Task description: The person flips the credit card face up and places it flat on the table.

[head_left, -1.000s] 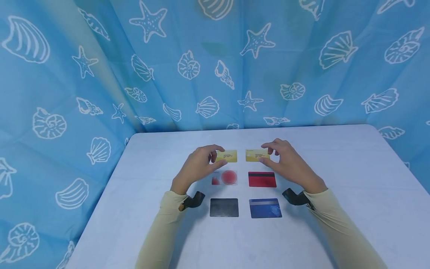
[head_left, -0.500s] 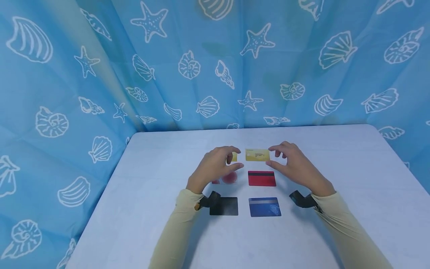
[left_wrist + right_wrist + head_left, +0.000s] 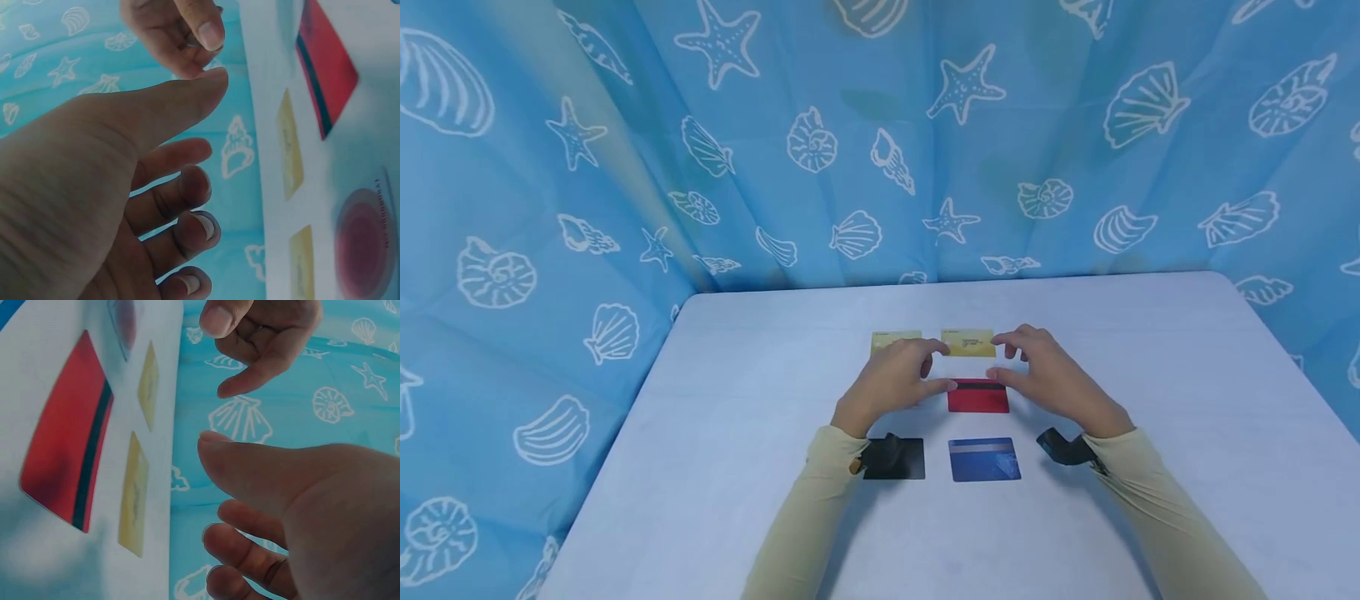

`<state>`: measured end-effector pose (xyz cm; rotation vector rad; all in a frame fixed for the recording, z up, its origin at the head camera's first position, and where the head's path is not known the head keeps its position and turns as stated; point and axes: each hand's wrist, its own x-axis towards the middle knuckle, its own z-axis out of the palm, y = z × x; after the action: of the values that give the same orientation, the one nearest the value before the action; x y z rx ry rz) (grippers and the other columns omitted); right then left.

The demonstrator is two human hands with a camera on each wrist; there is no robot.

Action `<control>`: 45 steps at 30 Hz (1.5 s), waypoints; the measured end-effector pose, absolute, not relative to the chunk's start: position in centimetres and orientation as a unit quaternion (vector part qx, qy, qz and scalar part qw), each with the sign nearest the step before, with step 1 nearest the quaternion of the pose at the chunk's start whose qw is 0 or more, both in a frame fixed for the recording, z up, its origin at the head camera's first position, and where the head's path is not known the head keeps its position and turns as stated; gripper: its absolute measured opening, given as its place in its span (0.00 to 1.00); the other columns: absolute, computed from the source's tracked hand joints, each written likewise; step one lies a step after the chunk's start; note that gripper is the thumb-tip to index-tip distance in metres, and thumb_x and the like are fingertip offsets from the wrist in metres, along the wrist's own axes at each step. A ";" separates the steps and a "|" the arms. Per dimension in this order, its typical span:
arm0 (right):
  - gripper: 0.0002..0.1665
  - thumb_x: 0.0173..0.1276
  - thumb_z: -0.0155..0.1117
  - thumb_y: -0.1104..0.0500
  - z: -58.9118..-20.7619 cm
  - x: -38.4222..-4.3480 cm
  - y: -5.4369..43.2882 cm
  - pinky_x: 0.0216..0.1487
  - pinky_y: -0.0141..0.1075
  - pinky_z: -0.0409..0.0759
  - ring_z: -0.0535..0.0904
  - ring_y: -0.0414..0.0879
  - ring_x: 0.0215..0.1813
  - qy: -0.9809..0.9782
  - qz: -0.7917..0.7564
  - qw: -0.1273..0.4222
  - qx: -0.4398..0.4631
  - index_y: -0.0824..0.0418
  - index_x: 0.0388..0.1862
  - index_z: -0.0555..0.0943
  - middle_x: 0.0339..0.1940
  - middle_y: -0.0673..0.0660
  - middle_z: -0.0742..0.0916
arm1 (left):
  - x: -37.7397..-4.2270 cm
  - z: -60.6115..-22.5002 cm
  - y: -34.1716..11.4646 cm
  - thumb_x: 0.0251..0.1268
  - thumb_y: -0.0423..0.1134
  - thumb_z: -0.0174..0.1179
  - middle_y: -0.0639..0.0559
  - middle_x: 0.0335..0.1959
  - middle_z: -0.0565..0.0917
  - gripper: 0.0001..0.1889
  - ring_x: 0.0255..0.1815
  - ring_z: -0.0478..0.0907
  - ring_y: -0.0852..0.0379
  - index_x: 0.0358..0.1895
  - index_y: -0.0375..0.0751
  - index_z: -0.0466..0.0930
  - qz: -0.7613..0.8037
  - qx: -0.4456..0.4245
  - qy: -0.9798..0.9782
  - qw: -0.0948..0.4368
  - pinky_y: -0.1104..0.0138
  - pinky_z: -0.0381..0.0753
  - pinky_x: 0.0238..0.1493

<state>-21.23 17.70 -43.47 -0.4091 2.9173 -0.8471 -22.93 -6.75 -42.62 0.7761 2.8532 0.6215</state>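
Observation:
Both hands hover over the rows of cards, thumb and fingers apart, with nothing between them. The left hand (image 3: 895, 373) covers part of the left yellow card (image 3: 895, 335) and nearly all of a clear card with a red circle (image 3: 364, 244), which the left wrist view shows. Its fingertips point toward the right yellow card (image 3: 967, 344). Just right of that card is the right hand (image 3: 1047, 373), its thumb near the upper edge of the red card (image 3: 978, 398). The red card has a dark stripe and lies flat.
Nearer the person lie a black card (image 3: 908, 459), partly behind the left wrist camera, and a blue card (image 3: 985, 461). All rest on a white-covered table (image 3: 737, 350). A blue curtain (image 3: 760, 150) with shells and starfish hangs behind and at the left.
The left hand has moved right and a little nearer, off the left yellow card. The right hand has drawn off the right yellow card and come slightly nearer. The cards keep their places.

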 end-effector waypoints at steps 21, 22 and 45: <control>0.37 0.59 0.81 0.52 -45.1 -21.8 17.3 0.54 0.49 0.85 0.75 0.54 0.55 0.950 -0.245 0.130 -0.140 0.64 0.64 0.80 0.50 0.60 0.83 | -22.9 -45.2 -5.0 0.59 0.57 0.75 0.57 0.44 0.89 0.33 0.38 0.79 0.63 0.67 0.51 0.79 0.137 0.249 0.953 0.106 0.68 0.81 0.42; 0.38 0.57 0.82 0.52 -45.2 -21.8 17.3 0.54 0.48 0.85 0.75 0.54 0.56 0.950 -0.246 0.136 -0.137 0.63 0.64 0.79 0.50 0.60 0.83 | -22.8 -45.3 -5.0 0.59 0.57 0.74 0.57 0.45 0.89 0.33 0.39 0.79 0.63 0.67 0.51 0.79 0.134 0.248 0.953 0.107 0.67 0.81 0.43; 0.34 0.52 0.85 0.55 -45.5 -21.8 18.0 0.56 0.51 0.84 0.73 0.54 0.55 0.950 -0.243 0.146 -0.131 0.63 0.55 0.81 0.47 0.59 0.82 | -22.9 -45.8 -5.3 0.59 0.52 0.75 0.59 0.36 0.84 0.29 0.34 0.77 0.62 0.64 0.52 0.80 0.166 0.236 0.949 0.130 0.69 0.75 0.37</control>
<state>-21.83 18.00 -45.46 -0.3775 2.7347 -0.6998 -22.87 -5.25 -45.84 0.6862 2.7561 0.4829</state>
